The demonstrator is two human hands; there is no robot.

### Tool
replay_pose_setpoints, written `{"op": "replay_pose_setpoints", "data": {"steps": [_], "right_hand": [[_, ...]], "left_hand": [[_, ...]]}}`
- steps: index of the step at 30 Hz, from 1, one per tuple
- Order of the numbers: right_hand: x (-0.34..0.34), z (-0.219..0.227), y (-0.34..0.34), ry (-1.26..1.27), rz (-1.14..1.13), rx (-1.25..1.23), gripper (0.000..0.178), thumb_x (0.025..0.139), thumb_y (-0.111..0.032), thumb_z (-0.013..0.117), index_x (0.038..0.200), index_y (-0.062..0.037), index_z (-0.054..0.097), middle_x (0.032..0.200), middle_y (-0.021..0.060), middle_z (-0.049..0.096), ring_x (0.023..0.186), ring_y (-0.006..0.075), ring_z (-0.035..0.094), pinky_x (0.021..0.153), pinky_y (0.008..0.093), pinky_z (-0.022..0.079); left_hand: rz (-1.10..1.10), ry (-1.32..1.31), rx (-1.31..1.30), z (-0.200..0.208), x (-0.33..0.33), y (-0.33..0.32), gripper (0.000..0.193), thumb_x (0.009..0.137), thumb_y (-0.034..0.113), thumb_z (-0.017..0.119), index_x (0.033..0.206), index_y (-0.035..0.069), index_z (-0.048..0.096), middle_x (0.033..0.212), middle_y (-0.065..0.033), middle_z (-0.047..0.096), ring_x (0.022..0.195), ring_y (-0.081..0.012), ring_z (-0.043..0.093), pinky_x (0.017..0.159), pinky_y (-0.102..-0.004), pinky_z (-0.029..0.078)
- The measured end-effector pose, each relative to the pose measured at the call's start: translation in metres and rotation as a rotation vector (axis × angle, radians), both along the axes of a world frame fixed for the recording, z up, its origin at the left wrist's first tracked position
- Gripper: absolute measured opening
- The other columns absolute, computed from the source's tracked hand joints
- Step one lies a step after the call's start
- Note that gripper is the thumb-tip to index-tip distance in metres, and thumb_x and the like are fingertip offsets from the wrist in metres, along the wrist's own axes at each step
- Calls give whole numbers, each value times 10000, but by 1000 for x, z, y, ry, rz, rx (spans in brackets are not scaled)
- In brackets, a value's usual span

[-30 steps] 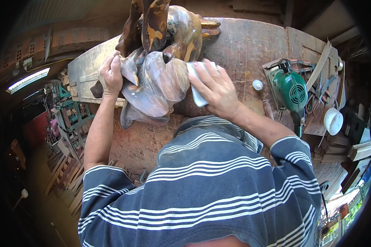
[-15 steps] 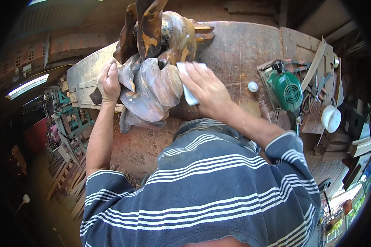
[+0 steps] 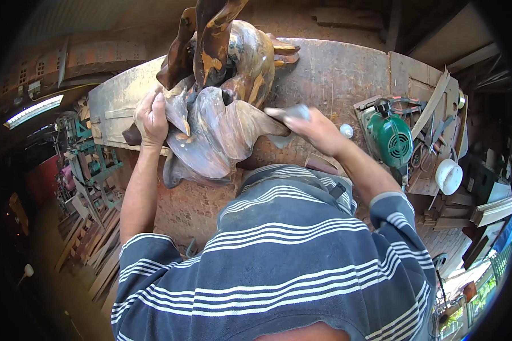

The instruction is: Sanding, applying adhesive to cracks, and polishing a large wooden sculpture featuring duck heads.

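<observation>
A glossy brown wooden carving (image 3: 216, 128) with twisting, fin-like folds stands on the workbench (image 3: 324, 74) in front of me. At its left side, my left hand (image 3: 152, 118) grips an edge, fingers curled round the wood and partly hidden. On the right, my right hand (image 3: 320, 134) is closed on a pale grey folded sheet, apparently sandpaper (image 3: 297, 112). The sheet lies at the tip of the carving's right-hand fold, and part of it hangs below the fingers. Motion blurs this hand a little.
Right of the carving lies a green power sander (image 3: 393, 138), with a small white bottle (image 3: 346, 131) nearer me. Scissors (image 3: 425, 153), other hand tools and a white cup (image 3: 449, 177) crowd the bench's right end. Wood strips (image 3: 96, 250) are piled at the lower left.
My right hand has moved right along the carving's fold to its tip, and the sheet, flat under the fingers before, is now bent round. My left hand keeps its grip.
</observation>
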State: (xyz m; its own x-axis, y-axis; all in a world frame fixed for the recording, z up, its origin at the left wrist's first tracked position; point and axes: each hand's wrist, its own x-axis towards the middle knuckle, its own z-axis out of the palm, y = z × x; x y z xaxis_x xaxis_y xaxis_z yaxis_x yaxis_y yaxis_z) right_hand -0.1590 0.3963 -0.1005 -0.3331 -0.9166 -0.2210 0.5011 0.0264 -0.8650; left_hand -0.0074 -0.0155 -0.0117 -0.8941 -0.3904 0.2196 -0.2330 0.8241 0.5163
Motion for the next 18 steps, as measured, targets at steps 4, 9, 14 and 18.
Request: {"op": "replay_pose_setpoints", "data": {"steps": [4, 9, 14, 18], "right_hand": [[43, 35, 25, 256, -93, 140, 541, 1090, -266, 614, 1555, 11, 598, 1498, 227, 668, 1402, 268, 614, 1235, 404, 406], [107, 66, -33, 755, -279, -181, 750, 1079, -202, 603, 1700, 77, 287, 1757, 338, 278, 1647, 466, 285, 1348, 488, 208], [102, 76, -61, 783, -498, -96, 739, 1078, -173, 589, 1686, 105, 275, 1746, 357, 282, 1644, 471, 287, 1351, 480, 185], [103, 81, -66, 805, -556, -118, 659, 1058, -91, 616, 1623, 138, 365, 1688, 389, 351, 1602, 526, 330, 1337, 521, 230]], "left_hand": [[-4, -6, 13, 6, 1, 2, 435, 1101, 231, 559, 1277, -130, 725, 1194, -218, 789, 1133, -284, 742, 1038, -382, 548], [26, 22, -50, 2, 3, 6, 387, 1090, 194, 573, 1263, -110, 740, 1189, -206, 793, 1130, -275, 741, 1034, -367, 546], [-18, 133, -28, 11, -12, 16, 308, 1039, 230, 646, 1108, -49, 756, 961, -232, 762, 909, -348, 758, 839, -400, 570], [39, 128, -65, 18, -13, 28, 284, 1036, 292, 639, 1029, 39, 768, 896, -234, 726, 859, -402, 747, 782, -431, 569]]}}
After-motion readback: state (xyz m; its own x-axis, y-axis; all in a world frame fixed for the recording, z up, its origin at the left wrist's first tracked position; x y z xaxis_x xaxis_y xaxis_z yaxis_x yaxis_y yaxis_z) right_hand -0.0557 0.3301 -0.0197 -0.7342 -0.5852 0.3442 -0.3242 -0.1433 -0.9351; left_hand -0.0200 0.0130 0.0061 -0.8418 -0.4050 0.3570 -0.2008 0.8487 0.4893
